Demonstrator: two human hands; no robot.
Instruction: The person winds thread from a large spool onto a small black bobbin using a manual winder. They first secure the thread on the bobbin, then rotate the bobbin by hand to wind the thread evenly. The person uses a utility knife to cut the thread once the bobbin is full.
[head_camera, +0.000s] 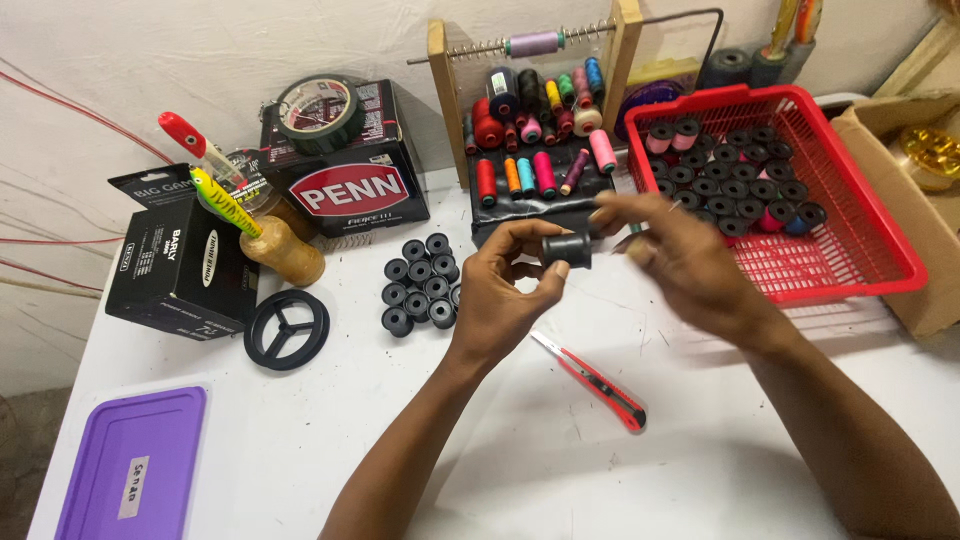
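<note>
Head view: my left hand (505, 290) pinches a black spool (567, 250) above the table's middle; my right hand (680, 255), blurred, fingers loosely together, hovers beside it, whether touching I cannot tell. I'd grip the spool's rims firmly, steady.

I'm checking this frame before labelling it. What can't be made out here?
- Right hand: motion-blurred in the head view, so its grip is unclear.
- Black spool: partly covered by left hand fingers.
- Cardboard box: cut off by the right edge.
- Purple lid: cut off at the bottom.
</note>
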